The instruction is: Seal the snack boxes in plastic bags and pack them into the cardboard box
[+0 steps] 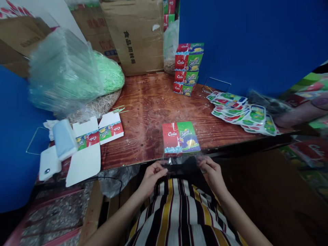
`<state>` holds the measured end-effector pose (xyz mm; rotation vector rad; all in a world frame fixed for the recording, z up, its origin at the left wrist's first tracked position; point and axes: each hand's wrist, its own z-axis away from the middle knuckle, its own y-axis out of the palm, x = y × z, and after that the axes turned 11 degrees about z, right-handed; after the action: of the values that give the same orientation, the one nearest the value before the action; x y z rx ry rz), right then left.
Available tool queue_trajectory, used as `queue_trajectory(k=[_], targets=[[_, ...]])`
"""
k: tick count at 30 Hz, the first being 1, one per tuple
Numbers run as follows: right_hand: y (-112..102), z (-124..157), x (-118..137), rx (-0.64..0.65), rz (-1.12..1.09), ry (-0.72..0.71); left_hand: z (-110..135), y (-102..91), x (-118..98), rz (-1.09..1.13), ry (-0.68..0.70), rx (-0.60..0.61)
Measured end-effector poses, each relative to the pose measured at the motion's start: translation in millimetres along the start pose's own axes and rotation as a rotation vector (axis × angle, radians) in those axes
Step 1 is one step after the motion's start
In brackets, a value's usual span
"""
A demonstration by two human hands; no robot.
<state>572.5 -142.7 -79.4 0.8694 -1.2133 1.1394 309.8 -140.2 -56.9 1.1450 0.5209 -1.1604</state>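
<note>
A red and green box printed "Cola" and "Sprite" lies at the front edge of the table. Clear plastic wrap extends from its near side over the edge; whether it encloses the whole box I cannot tell. My left hand pinches the wrap at its left corner, thumb against fingers. On the other side my right hand is closed on the right corner, its fingertips slightly blurred. Both hands are just in front of the box, close to my striped top.
Printed boxes stand stacked at the back. Flat printed packets are heaped on the right. Unfolded cartons, a white phone and a pale blue pack lie left. Behind them sit bagged green shreds and a large cardboard box.
</note>
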Motion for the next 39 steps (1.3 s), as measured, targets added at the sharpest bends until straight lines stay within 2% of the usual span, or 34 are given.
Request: queue_trajectory(k=[5, 10, 14, 17, 20, 26, 33, 36, 39], targets=[[7.4, -12.4, -3.8, 0.177, -0.406, 0.054, -1.0, -0.3, 7.3, 0.007, 0.107, 0.163], [4.8, 1.1, 11.0, 0.276, -0.504, 0.025, 12.8, 8.9, -0.6, 0.054, 0.190, 0.287], [-6.4, 15.0, 12.1, 0.232, -0.498, 0.027, 26.6, 12.9, -13.6, -0.144, 0.268, 0.378], [-11.9, 21.4, 1.8, 0.228, -0.442, 0.108, 26.0, 7.5, -12.5, -0.296, 0.160, 0.349], [-11.1, 25.8, -5.7, 0.245, -0.470, 0.161, 16.7, 0.2, -4.3, -0.310, 0.076, 0.284], [-8.2, 30.2, -0.5, 0.281, -0.585, 0.190, 4.0, -1.0, -0.8, -0.318, 0.162, 0.355], [-6.0, 24.8, -11.4, 0.214, -0.429, 0.195, 2.5, -0.9, 3.5, -0.232, 0.142, 0.394], [-4.4, 21.4, -3.1, 0.189, -0.470, 0.217, 8.2, 3.2, 0.6, -0.224, 0.170, 0.369], [-6.3, 19.6, 25.2, 0.167, -0.502, 0.151, 19.5, 15.1, -13.9, -0.110, 0.173, 0.315]])
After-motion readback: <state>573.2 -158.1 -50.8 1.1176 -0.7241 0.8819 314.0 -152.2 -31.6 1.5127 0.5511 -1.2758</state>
